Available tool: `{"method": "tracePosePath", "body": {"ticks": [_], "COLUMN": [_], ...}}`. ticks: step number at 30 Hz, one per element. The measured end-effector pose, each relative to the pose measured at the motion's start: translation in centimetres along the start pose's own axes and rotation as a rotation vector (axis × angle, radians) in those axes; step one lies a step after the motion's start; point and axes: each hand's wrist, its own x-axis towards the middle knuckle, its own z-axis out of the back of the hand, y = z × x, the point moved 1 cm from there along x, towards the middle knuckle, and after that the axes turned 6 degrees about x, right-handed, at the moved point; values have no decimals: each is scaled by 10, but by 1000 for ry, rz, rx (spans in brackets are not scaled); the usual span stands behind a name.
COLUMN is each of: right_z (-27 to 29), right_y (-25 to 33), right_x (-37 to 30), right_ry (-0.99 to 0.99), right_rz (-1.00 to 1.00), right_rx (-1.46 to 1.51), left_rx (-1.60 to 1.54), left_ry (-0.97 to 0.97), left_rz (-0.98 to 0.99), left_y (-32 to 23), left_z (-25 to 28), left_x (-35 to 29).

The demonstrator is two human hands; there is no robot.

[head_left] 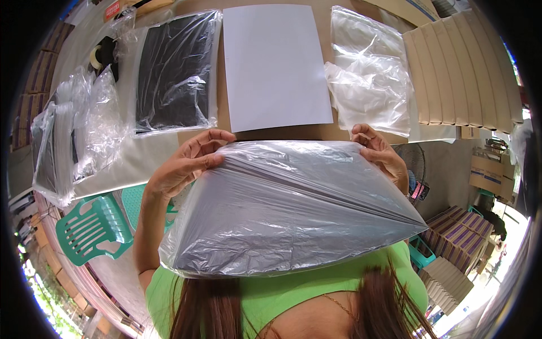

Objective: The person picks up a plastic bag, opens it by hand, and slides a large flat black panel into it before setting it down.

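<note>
Close to my body, I hold up a silvery-grey, see-through plastic bag (282, 220) between both hands. Thumb and fingers of my left hand (195, 157) pinch its upper left corner. At the upper right corner, my right hand (382, 155) grips the bag's edge the same way. Long creases fan across the film toward a pointed corner at the right. Whether anything lies inside the bag I cannot tell. Just beyond it, a plain white sheet (276, 68) lies on the table.
Left of the sheet lies a dark flat stack in clear plastic (176, 73); right of it, folded clear bags (370, 73). Cardboard pieces (463, 70) stand in a row at far right. Bundled plastic (84, 124), a tape roll (97, 56) and a green chair (93, 226) are leftward.
</note>
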Motion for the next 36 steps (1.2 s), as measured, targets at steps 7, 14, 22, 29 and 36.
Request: {"method": "tracePosePath", "body": {"ticks": [7,14,22,29,36], "right_z": [63,104,93,84,100], "right_y": [-37,-74,-92,-90,-93], "right_x": [31,49,77,69,63], "right_ry": [-82,-218,-259,-211,-133], "right_rz": [12,101,145,201,214], "right_rx": [-55,55,299,348,221], "left_rx": [-203,-128,-260,-281,-264], "left_ry": [-50,-225,-373,-358,-317], "left_rz": [11,-42,-48,-42,-172], "left_y": [32,69,135,155,154], "left_z": [8,34,70,87,77], "left_x": [21,46,65,80,77]}}
